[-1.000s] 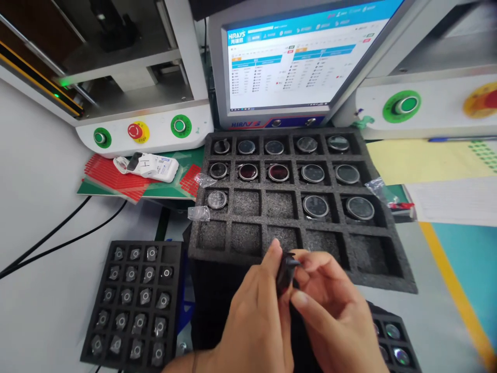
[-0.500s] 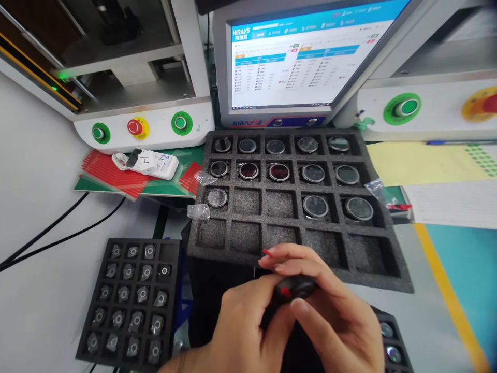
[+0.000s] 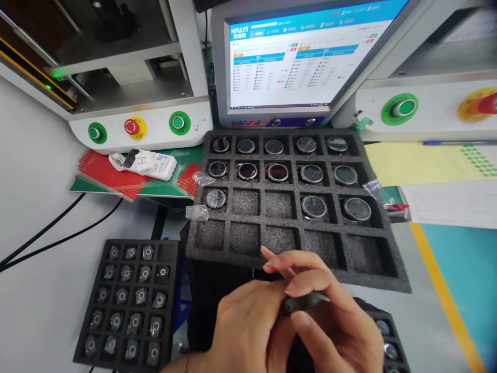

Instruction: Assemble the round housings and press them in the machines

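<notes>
In front of my chest my left hand is closed around one side of a small dark watch case, seen nearly edge-on. My right hand pinches its other side between thumb and fingers, the other fingertips raised over it. A bit of red shows at the case's lower edge; most of it is hidden by my fingers. Just beyond my hands lies a grey foam tray with round watch faces, such as a dark one and a reddish one, in its upper three rows.
At lower left stands a black tray of small wrapped parts with ring marks. Another black tray is partly behind my right hand. Behind are a monitor, machine buttons, a white handheld device and red sticker sheets.
The watch case has tilted in my hands and now shows a thinner, pointed edge to the right. My right fingers have lifted and bent slightly. The view has shifted a little.
</notes>
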Tool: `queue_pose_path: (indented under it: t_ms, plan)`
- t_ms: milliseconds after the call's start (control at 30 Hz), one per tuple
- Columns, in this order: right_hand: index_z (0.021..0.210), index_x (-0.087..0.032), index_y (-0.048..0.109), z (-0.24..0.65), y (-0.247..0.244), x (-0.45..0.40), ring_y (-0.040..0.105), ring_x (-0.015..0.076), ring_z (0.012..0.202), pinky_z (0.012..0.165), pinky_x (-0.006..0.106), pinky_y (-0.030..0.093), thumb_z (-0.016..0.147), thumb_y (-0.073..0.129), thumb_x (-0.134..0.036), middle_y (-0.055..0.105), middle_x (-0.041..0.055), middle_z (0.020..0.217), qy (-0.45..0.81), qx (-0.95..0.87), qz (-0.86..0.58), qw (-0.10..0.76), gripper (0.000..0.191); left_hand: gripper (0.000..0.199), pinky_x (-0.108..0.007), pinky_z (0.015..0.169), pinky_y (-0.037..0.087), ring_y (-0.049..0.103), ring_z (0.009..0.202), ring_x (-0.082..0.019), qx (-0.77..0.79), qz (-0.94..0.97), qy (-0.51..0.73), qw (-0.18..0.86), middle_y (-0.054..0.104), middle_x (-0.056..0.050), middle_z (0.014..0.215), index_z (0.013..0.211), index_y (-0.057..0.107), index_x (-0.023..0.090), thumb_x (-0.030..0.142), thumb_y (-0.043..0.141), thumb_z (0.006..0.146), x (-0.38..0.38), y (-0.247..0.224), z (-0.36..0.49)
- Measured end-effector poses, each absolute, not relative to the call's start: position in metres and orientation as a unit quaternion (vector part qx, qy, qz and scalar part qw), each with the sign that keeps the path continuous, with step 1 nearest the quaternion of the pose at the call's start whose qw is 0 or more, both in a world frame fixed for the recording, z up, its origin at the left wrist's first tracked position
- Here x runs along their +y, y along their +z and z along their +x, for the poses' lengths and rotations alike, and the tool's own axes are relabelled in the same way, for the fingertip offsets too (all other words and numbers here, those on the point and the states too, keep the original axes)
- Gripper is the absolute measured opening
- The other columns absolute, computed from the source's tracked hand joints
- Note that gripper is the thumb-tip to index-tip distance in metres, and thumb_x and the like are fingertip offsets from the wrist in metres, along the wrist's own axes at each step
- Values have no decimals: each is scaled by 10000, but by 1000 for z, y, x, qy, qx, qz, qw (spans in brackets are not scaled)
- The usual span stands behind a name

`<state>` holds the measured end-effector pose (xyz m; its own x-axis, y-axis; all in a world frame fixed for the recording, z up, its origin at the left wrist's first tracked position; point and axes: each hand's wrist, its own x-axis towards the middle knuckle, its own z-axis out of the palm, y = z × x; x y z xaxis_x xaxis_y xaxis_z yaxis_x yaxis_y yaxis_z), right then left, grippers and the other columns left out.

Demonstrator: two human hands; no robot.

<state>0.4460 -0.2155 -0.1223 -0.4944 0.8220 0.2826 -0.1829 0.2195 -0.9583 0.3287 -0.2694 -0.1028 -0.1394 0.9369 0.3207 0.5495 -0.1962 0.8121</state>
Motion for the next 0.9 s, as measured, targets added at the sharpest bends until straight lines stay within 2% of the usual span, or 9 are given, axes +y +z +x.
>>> queue_pose_path:
  t_ms: [133, 300, 500, 633, 900]
  plan:
    - [957, -199, 567, 440, -119, -222, 645, 152, 964, 1071, 358, 499, 837, 497, -35, 597, 30, 1020, 546, -625, -286, 480, 215, 266, -267, 607, 583, 735, 679, -175, 610, 629, 453, 162, 767, -42, 805, 1083, 617, 189, 262, 365, 1039, -268, -106, 332]
    - [914, -186, 550, 427, -119, -227, 646, 149, 839, 1044, 431, 518, 786, 490, -43, 563, 14, 917, 536, -600, -276, 526, 201, 318, -278, 546, 555, 705, 621, -184, 616, 643, 447, 87, 757, -42, 754, 1100, 623, 167, 232, 316, 1042, -268, -108, 333]
    - [971, -179, 519, 430, -125, -225, 635, 145, 901, 1126, 433, 446, 799, 480, -41, 530, 24, 1002, 527, -636, -236, 512, 224, 319, -261, 650, 566, 710, 717, -169, 594, 655, 459, 89, 768, -60, 826, 1110, 628, 125, 217, 330, 1044, -270, -111, 330]
    - [997, -181, 505, 436, -127, -220, 645, 165, 946, 1087, 429, 489, 845, 497, -75, 521, 56, 1099, 527, -658, -221, 491, 186, 334, -255, 742, 570, 720, 865, -166, 581, 665, 454, 119, 780, -82, 992, 1143, 625, 118, 217, 320, 1050, -273, -112, 327]
    - [947, -208, 480, 433, -125, -217, 626, 185, 875, 1076, 603, 442, 864, 507, -109, 577, 46, 981, 473, -696, -245, 482, 131, 332, -274, 735, 582, 722, 815, -180, 569, 657, 474, 139, 777, -96, 968, 1199, 636, 133, 226, 360, 1039, -272, -115, 319]
